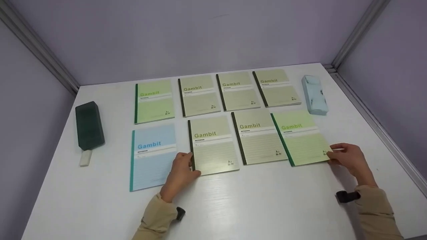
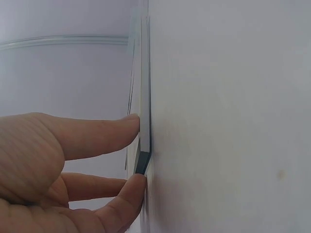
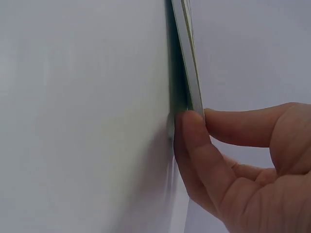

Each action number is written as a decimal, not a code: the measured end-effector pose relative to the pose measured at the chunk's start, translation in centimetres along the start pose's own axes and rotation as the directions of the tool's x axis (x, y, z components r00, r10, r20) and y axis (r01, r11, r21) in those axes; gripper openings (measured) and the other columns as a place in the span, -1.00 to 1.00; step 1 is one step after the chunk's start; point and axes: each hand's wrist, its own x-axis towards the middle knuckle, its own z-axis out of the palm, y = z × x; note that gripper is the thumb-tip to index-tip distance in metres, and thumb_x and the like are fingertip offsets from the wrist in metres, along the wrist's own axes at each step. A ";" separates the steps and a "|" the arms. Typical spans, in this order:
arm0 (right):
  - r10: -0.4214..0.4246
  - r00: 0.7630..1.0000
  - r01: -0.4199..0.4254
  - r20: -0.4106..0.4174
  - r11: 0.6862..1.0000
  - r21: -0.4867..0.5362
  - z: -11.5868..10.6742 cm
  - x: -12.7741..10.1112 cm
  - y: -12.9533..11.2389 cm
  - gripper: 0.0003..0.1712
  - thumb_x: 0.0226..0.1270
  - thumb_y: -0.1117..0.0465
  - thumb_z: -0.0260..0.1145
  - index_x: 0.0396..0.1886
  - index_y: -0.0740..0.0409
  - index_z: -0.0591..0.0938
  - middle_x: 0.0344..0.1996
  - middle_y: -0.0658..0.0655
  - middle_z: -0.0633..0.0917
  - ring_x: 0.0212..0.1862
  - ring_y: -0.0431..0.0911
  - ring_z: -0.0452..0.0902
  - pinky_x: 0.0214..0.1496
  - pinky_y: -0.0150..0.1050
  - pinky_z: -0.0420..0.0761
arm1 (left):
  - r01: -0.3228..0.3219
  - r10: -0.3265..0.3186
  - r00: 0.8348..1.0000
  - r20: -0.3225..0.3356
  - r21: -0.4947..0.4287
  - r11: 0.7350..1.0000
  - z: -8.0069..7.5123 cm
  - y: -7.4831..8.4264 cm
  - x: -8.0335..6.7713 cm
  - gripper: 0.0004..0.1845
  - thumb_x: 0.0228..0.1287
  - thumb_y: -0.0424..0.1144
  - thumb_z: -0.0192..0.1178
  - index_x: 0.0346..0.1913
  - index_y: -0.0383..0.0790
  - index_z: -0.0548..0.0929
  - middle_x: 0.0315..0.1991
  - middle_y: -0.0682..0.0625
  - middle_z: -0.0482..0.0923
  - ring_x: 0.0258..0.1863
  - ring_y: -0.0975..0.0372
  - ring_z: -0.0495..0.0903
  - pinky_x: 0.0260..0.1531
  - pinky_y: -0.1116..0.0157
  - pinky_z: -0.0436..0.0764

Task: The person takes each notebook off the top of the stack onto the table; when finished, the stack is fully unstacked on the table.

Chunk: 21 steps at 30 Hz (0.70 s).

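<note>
A: On the white counter [image 1: 267, 206], eight notebooks in 2 rows, w/ a dark green case [image 1: 89, 125] at 9 o'clock, pale blue case [image 1: 314, 95] at 2.

B: Hands?

A: Left hand [image 1: 181, 171] pinches the olive notebook [image 1: 213, 146] at its near-left corner, at 6 o'clock, fingers [image 2: 97, 133] curled round the edge. Right hand [image 1: 348, 158] pinches the light green notebook [image 1: 302, 138] by its near-right corner, at 4 o'clock. Prob. corner grips to lift flat covers.
</note>
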 end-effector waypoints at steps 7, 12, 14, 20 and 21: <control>0.039 0.997 -0.041 -0.066 0.999 -0.036 -0.1 0.0 -0.2 -0.36 0.32 0.22 0.25 0.26 0.54 0.33 -0.05 0.35 0.51 -0.36 -0.27 0.59 -0.27 -0.37 0.65 | 0.007 -0.007 1.000 0.002 0.003 1.000 0.1 0.1 0.0 -0.30 0.01 -0.43 0.35 0.25 -0.61 0.35 0.01 -0.30 0.36 -0.14 0.04 0.45 -0.12 0.12 0.52; 0.040 0.994 -0.042 -0.098 0.999 -0.010 -0.1 0.3 0.1 -0.39 0.31 0.24 0.23 0.25 0.54 0.34 -0.06 0.33 0.52 -0.38 -0.28 0.58 -0.28 -0.38 0.64 | -0.006 0.006 1.000 -0.006 0.002 1.000 0.1 0.0 0.0 -0.30 0.00 -0.44 0.35 0.24 -0.62 0.36 0.00 -0.30 0.37 -0.14 0.04 0.46 -0.13 0.12 0.52; 0.045 0.994 -0.044 -0.099 0.999 0.012 -0.1 0.6 0.2 -0.40 0.31 0.26 0.23 0.24 0.54 0.34 -0.09 0.31 0.53 -0.39 -0.28 0.59 -0.28 -0.38 0.65 | -0.014 0.014 1.000 -0.009 0.000 1.000 0.1 0.0 0.1 -0.31 -0.01 -0.45 0.35 0.23 -0.63 0.37 -0.01 -0.30 0.37 -0.14 0.03 0.46 -0.12 0.11 0.53; 0.062 0.992 -0.068 -0.109 0.997 -0.048 -0.4 0.4 0.1 -0.40 0.30 0.19 0.26 0.21 0.49 0.37 -0.05 0.39 0.53 -0.39 -0.22 0.62 -0.30 -0.35 0.65 | -0.012 0.012 1.000 -0.002 -0.007 1.000 0.0 0.0 0.1 -0.32 0.02 -0.42 0.35 0.24 -0.59 0.37 -0.09 -0.24 0.38 -0.17 0.06 0.44 -0.14 0.14 0.50; 0.045 0.993 -0.055 -0.106 0.994 -0.089 -0.5 0.1 -0.1 -0.38 0.31 0.15 0.26 0.21 0.49 0.37 -0.01 0.45 0.51 -0.36 -0.16 0.64 -0.29 -0.32 0.65 | -0.008 0.008 1.000 0.005 -0.009 1.000 -0.2 0.0 0.0 -0.31 0.05 -0.40 0.35 0.25 -0.57 0.37 -0.07 -0.24 0.38 -0.16 0.06 0.44 -0.15 0.14 0.50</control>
